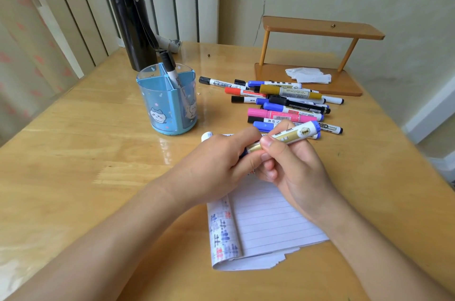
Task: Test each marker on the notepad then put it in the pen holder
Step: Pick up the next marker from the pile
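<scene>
My right hand [293,167] grips a white and gold marker with a blue end [290,134] above the lined notepad [270,222]. My left hand [216,160] wraps around the marker's near end, where a dark blue cap part shows between the fingers. The notepad's folded-over left page carries blue, black and red test strokes. A blue pen holder [170,101] with a cat picture stands to the left, with one black-capped marker [171,70] in it. A pile of several markers [283,101] lies beyond my hands.
A tall black flask [130,17] stands behind the pen holder. A small wooden shelf [317,54] with crumpled white paper sits at the back right. The wooden table [73,153] shows bare wood on the left; its right edge runs close to the wall.
</scene>
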